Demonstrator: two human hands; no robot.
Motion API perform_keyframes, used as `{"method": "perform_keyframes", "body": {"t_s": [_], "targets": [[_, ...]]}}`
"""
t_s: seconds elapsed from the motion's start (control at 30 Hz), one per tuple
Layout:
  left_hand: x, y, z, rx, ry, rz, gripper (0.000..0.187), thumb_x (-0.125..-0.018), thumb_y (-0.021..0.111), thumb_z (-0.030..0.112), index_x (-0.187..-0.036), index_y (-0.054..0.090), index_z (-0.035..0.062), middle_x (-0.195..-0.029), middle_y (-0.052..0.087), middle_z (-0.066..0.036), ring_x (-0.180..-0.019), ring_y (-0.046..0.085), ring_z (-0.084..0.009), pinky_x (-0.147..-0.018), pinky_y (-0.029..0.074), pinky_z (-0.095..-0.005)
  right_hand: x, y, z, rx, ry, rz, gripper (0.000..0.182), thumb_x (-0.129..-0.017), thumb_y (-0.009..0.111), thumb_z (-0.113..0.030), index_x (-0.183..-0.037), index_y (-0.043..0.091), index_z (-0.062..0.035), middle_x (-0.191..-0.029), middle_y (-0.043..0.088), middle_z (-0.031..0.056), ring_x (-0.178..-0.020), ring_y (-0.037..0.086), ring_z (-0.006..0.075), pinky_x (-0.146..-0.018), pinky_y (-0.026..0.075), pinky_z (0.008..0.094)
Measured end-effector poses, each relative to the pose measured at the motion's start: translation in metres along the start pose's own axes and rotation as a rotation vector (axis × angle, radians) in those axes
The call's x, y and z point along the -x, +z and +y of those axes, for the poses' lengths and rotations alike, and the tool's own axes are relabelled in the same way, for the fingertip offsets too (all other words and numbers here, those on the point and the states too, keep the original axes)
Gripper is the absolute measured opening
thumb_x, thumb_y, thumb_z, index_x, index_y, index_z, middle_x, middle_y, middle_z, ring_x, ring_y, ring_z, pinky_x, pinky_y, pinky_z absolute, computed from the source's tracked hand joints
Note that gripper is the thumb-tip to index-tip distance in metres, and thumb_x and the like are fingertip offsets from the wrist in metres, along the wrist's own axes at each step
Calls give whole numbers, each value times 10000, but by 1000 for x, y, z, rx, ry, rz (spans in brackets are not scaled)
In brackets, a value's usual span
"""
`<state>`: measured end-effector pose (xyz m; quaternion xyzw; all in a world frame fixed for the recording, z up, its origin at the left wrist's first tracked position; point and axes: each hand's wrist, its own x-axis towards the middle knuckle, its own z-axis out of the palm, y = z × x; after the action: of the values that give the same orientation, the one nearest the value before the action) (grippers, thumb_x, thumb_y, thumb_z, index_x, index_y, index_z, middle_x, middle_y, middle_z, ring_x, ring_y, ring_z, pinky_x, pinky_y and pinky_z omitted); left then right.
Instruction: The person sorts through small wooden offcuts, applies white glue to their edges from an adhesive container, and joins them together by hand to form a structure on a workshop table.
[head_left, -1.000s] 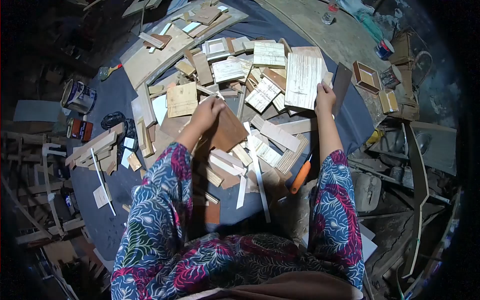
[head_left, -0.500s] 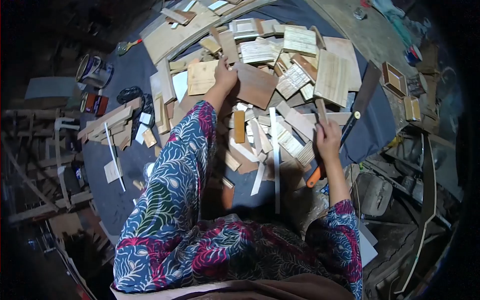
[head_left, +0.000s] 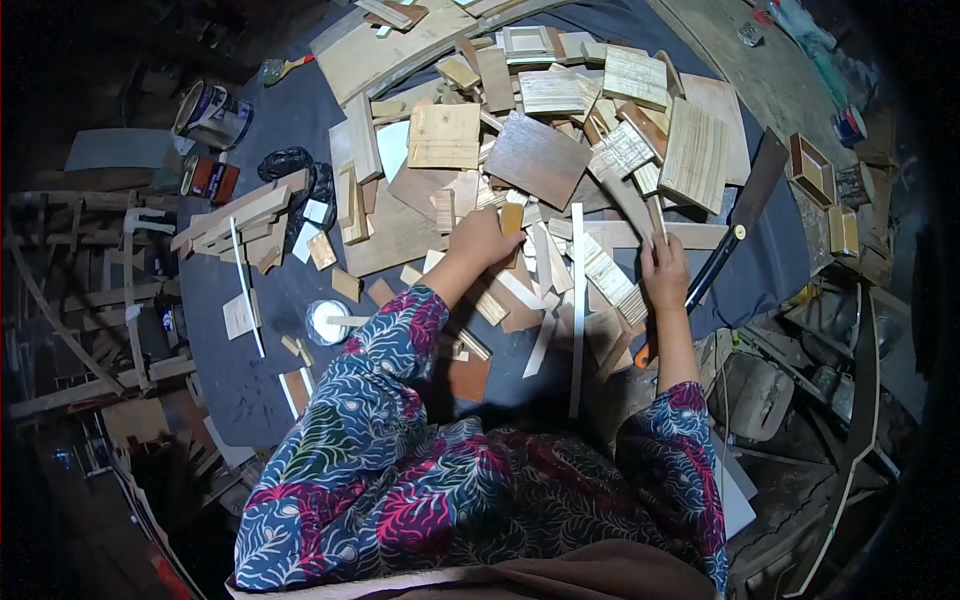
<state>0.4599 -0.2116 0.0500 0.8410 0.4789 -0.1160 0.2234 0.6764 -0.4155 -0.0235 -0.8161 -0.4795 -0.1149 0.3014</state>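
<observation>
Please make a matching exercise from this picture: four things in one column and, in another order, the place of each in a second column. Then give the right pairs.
Things:
1. paint can
2. saw
3. left hand
4. small wooden box

Places:
A. far right, beyond the cloth
B. on the scraps in the middle of the pile
C. far left, beside the cloth
D. right edge of the cloth, next to the right hand

Pairs: 1-C, 2-D, 3-B, 4-A

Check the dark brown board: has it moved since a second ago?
Yes. The dark brown board left the left hand and now lies farther up the pile, beside the square pale board.
</observation>
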Motion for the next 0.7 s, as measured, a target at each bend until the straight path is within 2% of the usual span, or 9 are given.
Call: {"method": "perform_keyframes", "body": {"t_s": [0.17,0.23,0.3,0.33,0.37,0.5,0.57,0.67,0.7], "targets": [[-9,4,-21,360,-4,-20,558,-590,665,411,-900,585,-46,-805,618,-194,-774,616,-287,-687,480,-352,-14,-8,2,-129,155,24,188,-744,614,-135,-873,583,-1,-857,557,150,-706,567,305,-656,463,366],[-14,-2,-32,388,7,-59,461,-670,602,371,-907,561,-23,-750,620,-153,-720,621,-251,-675,500,-346,-14,-1,19,-290,156,145,169,-737,627,-127,-823,603,16,-829,578,151,-680,577,273,-632,465,324],[-22,-3,-43,1095,-207,-312,346,-762,514,345,-864,559,17,-710,605,-101,-674,615,-204,-626,508,-302,-12,3,24,-409,255,122,159,-735,635,-122,-798,622,23,-819,595,150,-689,582,247,-640,460,295],[-23,0,-47,1309,-254,-285,273,-826,430,307,-831,537,56,-667,575,-64,-636,603,-158,-556,499,-258,-9,6,27,-531,458,38,165,-737,636,-124,-814,624,22,-828,597,148,-715,583,243,-659,458,297],[-19,-4,-48,1321,-258,-273,271,-825,426,317,-823,523,64,-687,574,-64,-630,601,-158,-523,488,-258,-8,6,30,-650,661,-48,173,-739,636,-125,-830,627,21,-836,599,145,-741,583,240,-678,456,299],[-32,7,-61,1136,-142,-292,288,-833,433,320,-876,524,50,-737,591,-73,-610,585,-158,-517,468,-250,-8,-15,-9,-135,124,164,211,-726,643,-145,-893,604,-22,-881,568,153,-801,545,312,-699,444,366],[-28,12,-56,1049,-65,-300,327,-840,438,322,-956,538,34,-769,611,-87,-602,572,-156,-520,460,-252,-2,-17,-36,-195,0,34,314,-696,669,-193,-946,573,-30,-923,549,156,-879,512,331,-767,413,400],[-9,17,-27,572,58,40,525,-741,587,345,-1096,492,-29,-962,595,-219,-869,593,-316,-796,449,-353,9,-21,-72,-103,-21,-204,473,-628,719,-263,-1006,558,-27,-1009,519,159,-948,486,323,-838,373,420],[-4,17,-21,573,59,38,525,-741,587,345,-1096,492,-29,-962,595,-219,-869,593,-316,-796,449,-353,13,-19,-73,-42,-12,-232,499,-626,724,-247,-1037,549,-24,-1041,510,170,-943,495,340,-821,398,413]]}}
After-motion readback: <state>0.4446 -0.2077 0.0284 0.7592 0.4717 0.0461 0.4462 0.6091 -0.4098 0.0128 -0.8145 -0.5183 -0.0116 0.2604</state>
